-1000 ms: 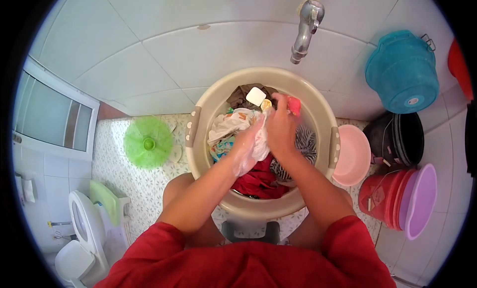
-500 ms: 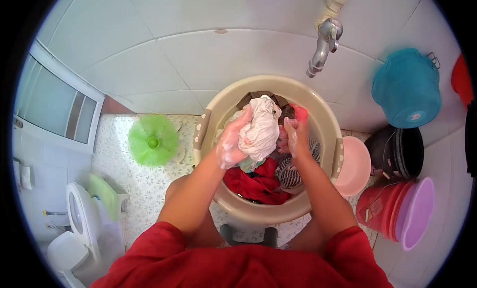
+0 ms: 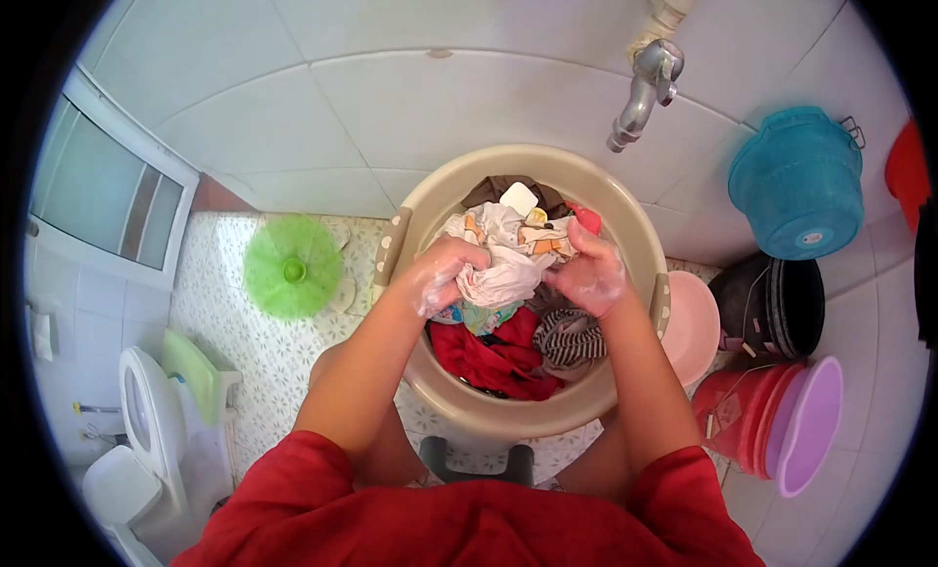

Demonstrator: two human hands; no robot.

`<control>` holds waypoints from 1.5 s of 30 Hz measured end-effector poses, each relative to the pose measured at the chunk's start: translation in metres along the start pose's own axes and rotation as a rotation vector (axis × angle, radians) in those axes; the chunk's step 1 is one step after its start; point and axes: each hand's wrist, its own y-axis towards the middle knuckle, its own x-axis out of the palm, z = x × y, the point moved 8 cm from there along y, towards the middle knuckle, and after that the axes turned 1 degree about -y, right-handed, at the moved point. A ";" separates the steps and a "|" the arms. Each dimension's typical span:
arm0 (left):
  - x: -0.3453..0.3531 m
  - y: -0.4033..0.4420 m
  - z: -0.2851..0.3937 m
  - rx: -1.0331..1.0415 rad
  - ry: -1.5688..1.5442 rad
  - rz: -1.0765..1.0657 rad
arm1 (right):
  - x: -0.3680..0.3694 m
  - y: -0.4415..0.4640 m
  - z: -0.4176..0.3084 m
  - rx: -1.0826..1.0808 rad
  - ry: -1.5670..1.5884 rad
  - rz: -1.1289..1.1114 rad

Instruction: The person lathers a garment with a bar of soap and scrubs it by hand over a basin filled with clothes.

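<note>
A wet white garment [image 3: 498, 276] with an orange-and-brown print is stretched between my hands above the beige tub [image 3: 508, 425]. My left hand [image 3: 447, 274], wet with suds, is closed on its left side. My right hand [image 3: 591, 277], also sudsy, grips the right side, its thumb on top and its other fingers partly hidden. In the tub lie a red garment [image 3: 493, 357], a black-and-white striped cloth [image 3: 572, 338] and dark brown cloth [image 3: 486, 190]. A small white rounded shape [image 3: 519, 197] shows at the garment's far edge; I cannot tell what it is.
A metal tap [image 3: 645, 93] juts from the wall behind the tub. On the right are a pink basin [image 3: 690, 327], black buckets [image 3: 772, 308], red buckets [image 3: 733, 420] with a purple basin [image 3: 811, 425], and a hanging blue bucket [image 3: 796, 186]. A green mesh item [image 3: 293, 270] and toilet [image 3: 147, 411] stand left.
The white garment was bunched up mainly in my left hand; now it is spread, its print showing. My right hand has turned and taken hold of its right side. The view has shifted slightly.
</note>
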 end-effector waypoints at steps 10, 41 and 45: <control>0.018 0.015 -0.034 -0.075 -0.355 0.017 | 0.007 -0.013 -0.015 -0.546 -1.078 0.523; -0.002 0.033 -0.065 -0.030 0.015 0.364 | 0.011 0.001 -0.026 -0.639 -1.556 0.810; -0.034 0.038 -0.056 -0.150 -0.114 0.472 | 0.052 -0.006 0.021 -0.642 -1.634 0.631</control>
